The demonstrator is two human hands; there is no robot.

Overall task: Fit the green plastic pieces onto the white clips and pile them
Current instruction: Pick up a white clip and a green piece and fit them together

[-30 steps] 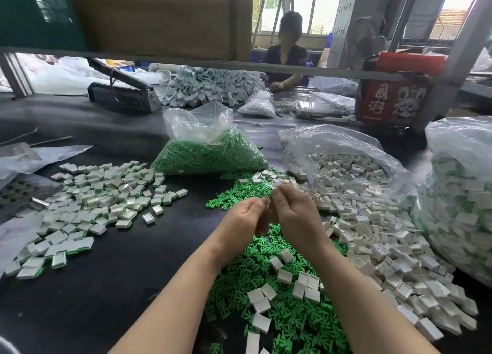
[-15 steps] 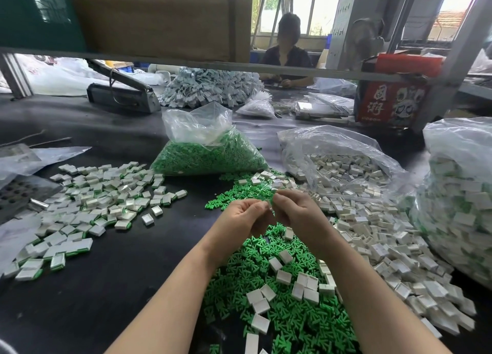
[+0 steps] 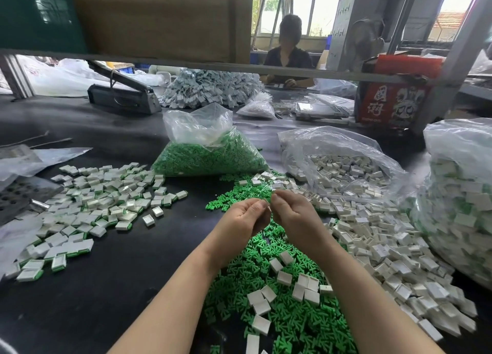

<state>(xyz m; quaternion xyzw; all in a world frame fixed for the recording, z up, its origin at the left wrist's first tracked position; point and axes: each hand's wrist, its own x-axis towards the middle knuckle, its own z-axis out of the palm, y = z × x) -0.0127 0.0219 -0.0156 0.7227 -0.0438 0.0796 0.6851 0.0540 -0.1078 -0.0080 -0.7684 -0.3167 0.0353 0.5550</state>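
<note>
Both my hands are raised together over the loose green pieces (image 3: 277, 295) heap, my landmark here. Left hand (image 3: 241, 222) and right hand (image 3: 292, 216) have fingers curled, tips meeting on something tiny between them; a sliver of white shows at the pinch, too small to tell if it's a clip, a green piece, or both. Loose white clips (image 3: 386, 258) lie just right of the heap, spilling into it, a few lying on top of the green. The fitted pile (image 3: 90, 207), white with green edges, sits left of the heap, apart across bare black table (image 3: 106, 287). Behind the heap: a clear bag of green pieces (image 3: 210, 159); behind and right, an open bag of white clips (image 3: 343, 167); far right, a big bag of finished parts (image 3: 463, 207). Readable writing: only the red carton (image 3: 391, 103) far behind-right of the heap, large white Chinese characters plus a cartoon face; I can't read the characters reliably. Another person (image 3: 288, 53) sits at the far side of the table.
</note>
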